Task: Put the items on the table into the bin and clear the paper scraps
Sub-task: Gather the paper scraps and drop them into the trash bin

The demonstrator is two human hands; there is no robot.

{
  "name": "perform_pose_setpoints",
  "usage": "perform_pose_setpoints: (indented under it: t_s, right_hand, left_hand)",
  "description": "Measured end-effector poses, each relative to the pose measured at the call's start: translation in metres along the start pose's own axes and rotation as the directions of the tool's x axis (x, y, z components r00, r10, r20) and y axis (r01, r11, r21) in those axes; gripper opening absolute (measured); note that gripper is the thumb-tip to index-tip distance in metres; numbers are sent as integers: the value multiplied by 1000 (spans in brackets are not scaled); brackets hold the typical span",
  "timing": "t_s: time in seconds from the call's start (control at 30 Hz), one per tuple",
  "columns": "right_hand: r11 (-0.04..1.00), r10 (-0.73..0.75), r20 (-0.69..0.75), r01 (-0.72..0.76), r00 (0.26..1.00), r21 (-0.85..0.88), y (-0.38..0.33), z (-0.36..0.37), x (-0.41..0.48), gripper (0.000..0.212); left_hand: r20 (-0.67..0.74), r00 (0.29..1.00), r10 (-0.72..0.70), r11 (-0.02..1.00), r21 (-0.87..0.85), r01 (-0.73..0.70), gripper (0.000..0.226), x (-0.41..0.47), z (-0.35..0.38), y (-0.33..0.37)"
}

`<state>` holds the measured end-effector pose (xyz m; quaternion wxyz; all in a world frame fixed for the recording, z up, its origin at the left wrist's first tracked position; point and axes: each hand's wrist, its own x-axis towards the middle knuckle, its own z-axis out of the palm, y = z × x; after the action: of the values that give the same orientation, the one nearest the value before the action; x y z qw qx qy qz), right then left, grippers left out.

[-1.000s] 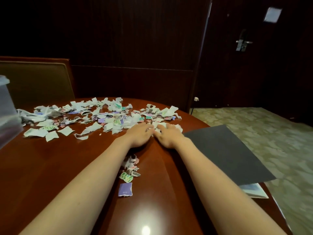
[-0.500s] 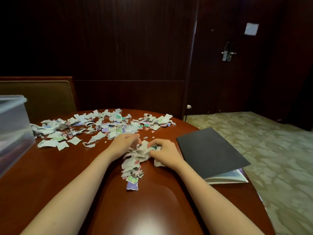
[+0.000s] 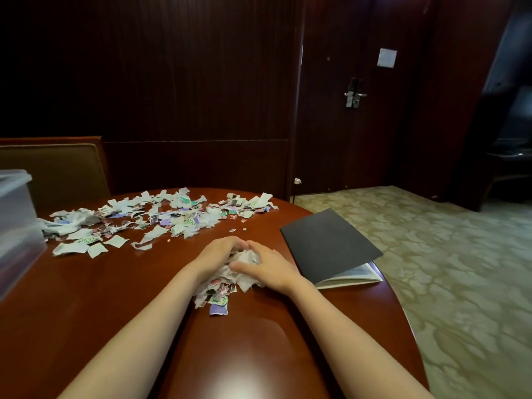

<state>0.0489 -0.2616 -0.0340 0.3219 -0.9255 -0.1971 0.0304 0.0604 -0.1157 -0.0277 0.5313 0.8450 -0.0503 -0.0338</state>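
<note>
Together, left hand [image 3: 218, 255] and right hand [image 3: 274, 269] curl fingers [image 3: 260, 249] round a scrap pile [image 3: 219, 290]; bin [image 3: 15, 220] contents unclear.

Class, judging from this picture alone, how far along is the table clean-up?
Done: nothing visibly binned. In hand: left hand and right hand cup a heap of scraps. Left: the wide scatter of scraps across the table, the black booklet, and carrying everything to the clear bin.
</note>
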Motion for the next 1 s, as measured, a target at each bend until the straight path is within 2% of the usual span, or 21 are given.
perform_pose_setpoints:
  t_s: [0.07,0.13,0.2,0.27,0.33,0.4,0.47,0.53,0.6,0.7,0.8,0.93,1.0]
  right_hand:
    - [999,22,8,-22,1000,49,-3,3,-9,90]
    - [1000,13,8,-13,1000,5,-8,6,-18,94]
    - [998,-28,-19,27,999,-50,-11,8,-27,82]
    - [999,-29,-48,28,998,-34,-13,5,-36,66]
    - [1000,-2,-61,1,998,-17,-14,3,-45,60]
    - [1000,6,-92,-6,996,0,-15,1,-53,57]
    - [999,12,-123,-8,992,32,-16,2,-58,52]
    - [996,26,-168,-11,985,89,-16,5,-60,44]
    - [987,54,-216,-19,975,160,-16,8,-61,38]
    - [969,104,-278,-33,955,246,-16,11,-61,33]
    - [909,209,-334,-57,919,413,-15,9,-63,26]
    - [766,425,-413,-76,806,639,-14,4,-62,23]
    - [715,499,-440,-69,747,695,-12,2,-64,23]
  left_hand:
    - [-32,999,34,999,-10,-35,25,-7,7,3]
    - [-36,999,38,997,-70,-41,24,-15,12,5]
    - [-25,998,49,992,-115,-51,26,-22,10,6]
    - [-4,996,92,993,-67,-92,34,-31,0,7]
    - [85,992,96,995,-9,-95,61,-43,-17,6]
    - [208,978,30,985,160,-64,105,-58,-36,1]
    - [298,951,-83,887,458,-66,142,-71,-49,-9]
    - [287,944,-159,774,630,-61,154,-78,-51,-19]
    - [270,951,-152,785,617,-50,154,-80,-45,-22]
    - [296,951,-87,803,586,-109,152,-79,-27,-16]
    - [285,959,-14,839,525,-144,150,-76,-7,-10]
    - [220,974,60,861,483,-162,129,-73,13,1]
    - [210,974,87,866,467,-178,124,-66,15,1]
